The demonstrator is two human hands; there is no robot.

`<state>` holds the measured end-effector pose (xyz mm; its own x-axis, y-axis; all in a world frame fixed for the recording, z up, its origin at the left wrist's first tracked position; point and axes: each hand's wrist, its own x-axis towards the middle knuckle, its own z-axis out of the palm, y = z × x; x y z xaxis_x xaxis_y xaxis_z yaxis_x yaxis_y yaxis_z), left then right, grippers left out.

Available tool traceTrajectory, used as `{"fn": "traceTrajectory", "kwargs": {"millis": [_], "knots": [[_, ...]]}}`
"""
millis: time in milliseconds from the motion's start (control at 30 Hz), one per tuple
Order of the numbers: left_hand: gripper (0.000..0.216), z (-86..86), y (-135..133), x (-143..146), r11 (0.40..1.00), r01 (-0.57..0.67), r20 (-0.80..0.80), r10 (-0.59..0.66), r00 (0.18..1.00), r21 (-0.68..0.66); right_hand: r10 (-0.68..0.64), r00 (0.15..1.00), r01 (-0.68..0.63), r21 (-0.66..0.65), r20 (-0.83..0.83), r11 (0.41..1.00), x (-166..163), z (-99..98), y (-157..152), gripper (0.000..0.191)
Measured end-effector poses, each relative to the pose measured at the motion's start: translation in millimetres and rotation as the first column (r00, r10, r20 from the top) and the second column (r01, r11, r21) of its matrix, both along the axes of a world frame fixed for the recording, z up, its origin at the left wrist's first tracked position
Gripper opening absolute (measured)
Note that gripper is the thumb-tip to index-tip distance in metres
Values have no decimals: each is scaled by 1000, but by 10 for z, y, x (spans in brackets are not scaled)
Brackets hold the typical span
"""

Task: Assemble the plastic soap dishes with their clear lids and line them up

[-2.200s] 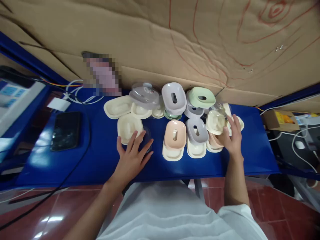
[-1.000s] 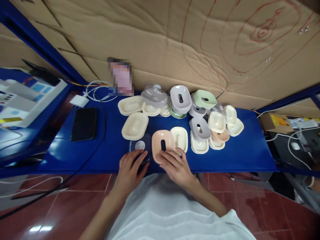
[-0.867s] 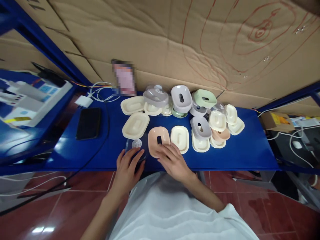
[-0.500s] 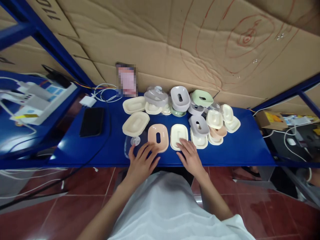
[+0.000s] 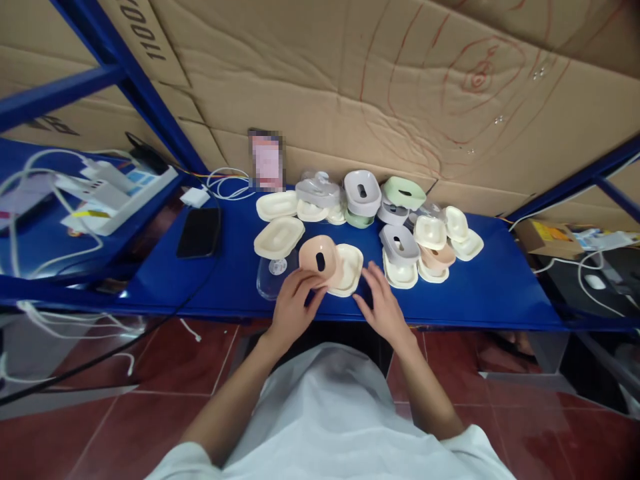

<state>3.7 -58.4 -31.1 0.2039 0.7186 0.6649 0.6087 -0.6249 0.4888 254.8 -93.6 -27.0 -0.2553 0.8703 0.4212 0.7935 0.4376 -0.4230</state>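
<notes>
My left hand point(image 5: 293, 305) grips the near edge of a peach oval tray with a slot point(image 5: 319, 255), which is tilted up and overlaps a cream oval dish point(image 5: 346, 269). My right hand point(image 5: 381, 306) is open with fingers spread, just right of that cream dish at the table's front edge. A clear plastic lid with a round sticker point(image 5: 271, 275) lies left of my left hand. Another cream dish point(image 5: 279, 237) sits behind the lid.
The blue table point(image 5: 480, 293) carries several more oval dishes and slotted trays in cream, grey point(image 5: 399, 243), green point(image 5: 404, 193) and peach. A black phone point(image 5: 199, 231), white cables point(image 5: 223, 183) and a power strip point(image 5: 107, 192) lie at left. Cardboard point(image 5: 350, 87) backs the table.
The peach tray went from flat on the table to lifted by my left hand and laid partly over the cream dish. My right hand slid off the cream dish to its right.
</notes>
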Motion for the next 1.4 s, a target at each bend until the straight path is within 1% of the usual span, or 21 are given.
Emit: {"fn": "traceTrajectory", "kwargs": {"millis": [67,100,133,200,300,400,500,567,633,700,800,900,1000,1067,1167,1233,1267,1300,1333,1367,1400], "knots": [[15,33,41,99,997,71,-32,-71,997,-11,-19,1000,19,44,8,999,6,-6,-7,89],[15,53,54,148,993,121,-80,-121,989,-14,-11,1000,10,57,29,998,11,-6,-5,91],[16,73,60,191,986,167,-136,-169,976,-22,4,998,-7,57,57,998,16,-5,-1,88],[20,105,55,241,969,242,-219,-246,944,-47,24,994,-28,35,107,999,23,4,13,76],[23,115,30,228,957,279,-220,-291,931,-83,22,989,-23,7,143,1000,24,27,26,63],[19,91,32,165,954,284,-179,-298,938,-97,55,981,-56,-4,186,998,20,50,21,56],[28,62,63,119,953,284,-173,-300,938,-109,82,977,-81,-13,197,997,11,65,4,57],[24,46,81,110,955,279,-181,-294,938,-104,85,977,-81,-29,196,996,2,69,-5,58],[20,32,85,114,959,270,-189,-281,941,-80,83,976,-75,-45,200,996,-8,72,-6,59],[22,21,80,124,970,239,-184,-243,953,-40,72,978,-63,-53,196,997,-7,82,15,60],[21,25,73,140,979,205,-181,-204,962,-9,71,978,-61,-57,194,997,26,120,120,62],[16,58,81,167,977,206,-237,-213,948,-52,111,972,-101,-59,209,993,79,157,298,60],[17,103,95,210,980,171,-317,-195,928,-102,152,969,-140,-74,195,987,114,142,441,56],[20,134,91,226,979,162,-364,-197,911,-123,146,974,-136,-66,175,988,122,107,467,52],[26,180,41,171,975,185,-419,-221,881,-126,93,983,-96,7,155,995,125,66,424,42],[29,190,-23,61,984,147,-439,-174,881,-97,74,986,-84,62,152,995,127,60,383,36],[31,183,-60,-13,994,84,-437,-106,893,-71,80,986,-91,75,148,993,126,62,367,35],[34,166,-99,-93,999,-28,-424,8,906,-40,94,985,-105,78,142,991,124,68,357,34],[37,141,-138,-176,989,-149,-411,131,902,-13,113,985,-123,72,133,990,119,77,352,34],[40,111,-175,-255,966,-257,-405,232,885,-8,131,984,-139,62,119,988,111,88,351,33],[41,78,-210,-328,945,-326,-400,294,868,-13,150,983,-156,51,104,986,101,101,353,32]]}}
